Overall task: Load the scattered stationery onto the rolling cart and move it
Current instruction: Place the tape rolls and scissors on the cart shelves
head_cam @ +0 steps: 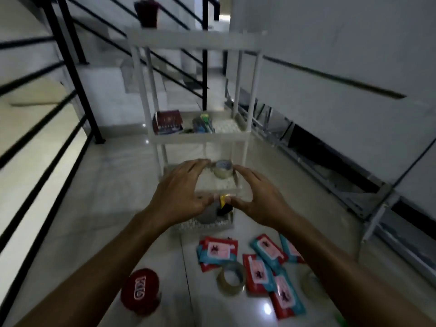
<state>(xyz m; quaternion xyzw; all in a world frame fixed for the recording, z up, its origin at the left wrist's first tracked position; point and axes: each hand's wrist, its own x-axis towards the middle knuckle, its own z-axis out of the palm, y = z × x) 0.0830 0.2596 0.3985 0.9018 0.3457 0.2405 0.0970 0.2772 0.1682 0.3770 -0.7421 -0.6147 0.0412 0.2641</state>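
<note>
A white tiered rolling cart [197,41] stands ahead on the tiled floor. One shelf holds a dark red box [167,122] and several pens [203,125]. A clear tape roll [223,169] sits on a lower shelf, between my two hands. My left hand [181,192] and my right hand [256,197] reach in with fingers spread and relaxed, their thumbs close together near a small yellow item [223,199]. The bottom shelf holds a grey and black object [212,214]. On the floor lie several red-and-teal packets [262,267], another tape roll [230,278] and a red roll [140,292].
A black stair railing [70,67] runs along the left. A white wall and a grey metal frame [342,180] lean along the right. A dark red container [147,13] stands on the cart's top. A pale tape roll [311,285] lies partly hidden by my right forearm.
</note>
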